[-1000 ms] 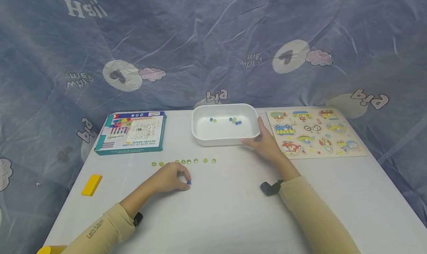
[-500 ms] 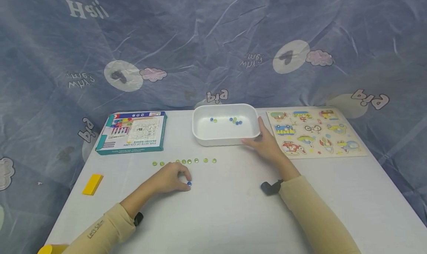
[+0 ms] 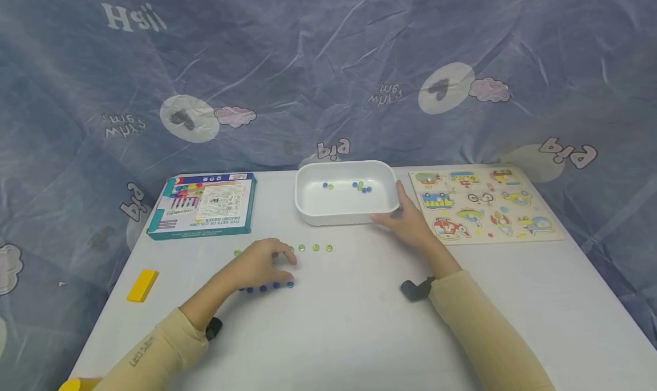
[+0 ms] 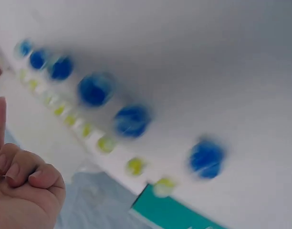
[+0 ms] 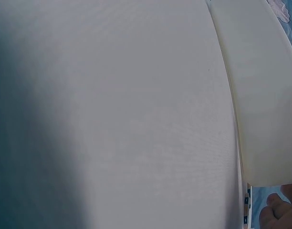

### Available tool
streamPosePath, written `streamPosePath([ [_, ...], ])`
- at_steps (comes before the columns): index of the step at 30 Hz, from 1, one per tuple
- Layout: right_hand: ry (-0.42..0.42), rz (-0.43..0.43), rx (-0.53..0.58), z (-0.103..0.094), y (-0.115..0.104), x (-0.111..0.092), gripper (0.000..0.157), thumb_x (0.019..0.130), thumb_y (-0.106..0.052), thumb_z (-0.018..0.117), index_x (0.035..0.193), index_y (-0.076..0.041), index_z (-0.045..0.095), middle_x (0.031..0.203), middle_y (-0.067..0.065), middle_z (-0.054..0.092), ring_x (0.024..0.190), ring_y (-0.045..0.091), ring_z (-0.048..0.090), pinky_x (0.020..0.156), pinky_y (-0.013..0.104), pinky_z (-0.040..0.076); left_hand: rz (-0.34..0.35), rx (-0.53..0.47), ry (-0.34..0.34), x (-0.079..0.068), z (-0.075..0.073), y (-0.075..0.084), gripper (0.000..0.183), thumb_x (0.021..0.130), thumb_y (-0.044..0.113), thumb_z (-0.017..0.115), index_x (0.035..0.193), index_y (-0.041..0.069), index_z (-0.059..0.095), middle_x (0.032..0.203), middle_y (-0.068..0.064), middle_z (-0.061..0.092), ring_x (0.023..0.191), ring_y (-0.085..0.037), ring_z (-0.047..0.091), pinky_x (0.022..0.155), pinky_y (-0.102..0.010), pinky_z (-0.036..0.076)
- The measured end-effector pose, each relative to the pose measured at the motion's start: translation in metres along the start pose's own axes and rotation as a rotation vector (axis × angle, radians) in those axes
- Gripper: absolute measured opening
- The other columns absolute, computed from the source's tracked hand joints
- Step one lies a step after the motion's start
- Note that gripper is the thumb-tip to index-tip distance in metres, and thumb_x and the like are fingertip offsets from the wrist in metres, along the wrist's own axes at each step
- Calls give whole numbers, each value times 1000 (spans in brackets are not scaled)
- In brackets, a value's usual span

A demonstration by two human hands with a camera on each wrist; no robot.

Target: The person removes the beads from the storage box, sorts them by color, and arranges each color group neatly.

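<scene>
My left hand (image 3: 259, 264) hovers over the table, thumb and index finger apart with nothing between them. Just below the thumb tip lies a blue marble (image 3: 290, 284), at the right end of a row of blue marbles (image 4: 95, 90) partly hidden by the hand. Behind runs a row of yellow-green marbles (image 3: 315, 247), some also covered. In the left wrist view the other fingers (image 4: 24, 167) are curled. My right hand (image 3: 410, 223) grips the near right corner of a white plastic tub (image 3: 339, 219), thumb in front. Several blue and yellow-green marbles (image 3: 364, 190) lie inside.
A boxed bead set (image 3: 202, 206) lies at the back left, a wooden picture puzzle (image 3: 487, 206) at the back right. A yellow block (image 3: 142, 285) sits on the left; another yellow object (image 3: 77, 384) shows at the bottom left edge.
My left thumb and index finger have let go of the blue marble and spread apart; the hand has lifted slightly back, revealing more blue marbles. The right hand stays on the tub.
</scene>
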State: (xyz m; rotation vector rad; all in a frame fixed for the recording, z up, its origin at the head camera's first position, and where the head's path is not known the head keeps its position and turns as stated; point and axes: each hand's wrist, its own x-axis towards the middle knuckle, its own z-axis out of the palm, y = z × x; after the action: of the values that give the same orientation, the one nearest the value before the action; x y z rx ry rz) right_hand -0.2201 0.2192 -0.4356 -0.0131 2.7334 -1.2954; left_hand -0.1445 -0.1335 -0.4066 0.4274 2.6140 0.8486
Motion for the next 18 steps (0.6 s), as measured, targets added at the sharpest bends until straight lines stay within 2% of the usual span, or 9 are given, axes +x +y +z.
streamPosePath([
  [4, 4, -6, -8, 0, 1, 1, 113, 74, -60, 70, 149, -33, -10, 160, -2, 0, 147, 31, 6, 116, 56, 11, 22, -48, 25, 7, -16, 14, 25, 72, 31, 81, 94, 28, 69, 113, 7, 64, 120, -27, 54, 100, -49, 43],
  [7, 4, -3, -7, 0, 2, 1, 113, 74, -60, 70, 149, -34, -10, 160, -2, 0, 148, 30, 6, 116, 55, 11, 43, -93, 53, 17, -27, 27, 24, 75, 32, 79, 96, 30, 68, 119, 3, 62, 122, -29, 53, 100, -47, 44],
  [10, 3, 1, -2, 1, 1, 1, 112, 74, -59, 70, 149, -34, -10, 160, -3, 0, 148, 29, 5, 116, 55, 11, 108, -103, 111, 32, -34, 39, 25, 77, 30, 78, 99, 28, 67, 98, 0, 62, 96, -20, 59, 83, -36, 50],
  [13, 6, 0, -5, 0, 1, 0, 112, 74, -60, 70, 149, -35, -10, 160, -3, 0, 148, 29, 6, 116, 55, 11, 164, -97, 179, 52, -39, 49, 25, 79, 27, 76, 102, 25, 67, 77, -3, 50, 71, -17, 46, 64, -30, 41],
  [14, 7, -2, -6, 0, 1, 0, 112, 74, -60, 70, 149, -35, -10, 160, -3, 1, 148, 29, 6, 116, 55, 12, 179, -102, 198, 60, -40, 51, 25, 80, 26, 75, 103, 23, 67, 73, -2, 46, 67, -18, 43, 61, -29, 38],
  [18, 10, 0, -21, 0, 1, 0, 113, 72, -64, 68, 149, -35, -10, 160, -3, 0, 148, 30, 6, 116, 55, 11, 174, -119, 250, 90, -45, 56, 27, 82, 23, 74, 107, 17, 67, 79, -2, 52, 71, -18, 47, 62, -29, 41],
])
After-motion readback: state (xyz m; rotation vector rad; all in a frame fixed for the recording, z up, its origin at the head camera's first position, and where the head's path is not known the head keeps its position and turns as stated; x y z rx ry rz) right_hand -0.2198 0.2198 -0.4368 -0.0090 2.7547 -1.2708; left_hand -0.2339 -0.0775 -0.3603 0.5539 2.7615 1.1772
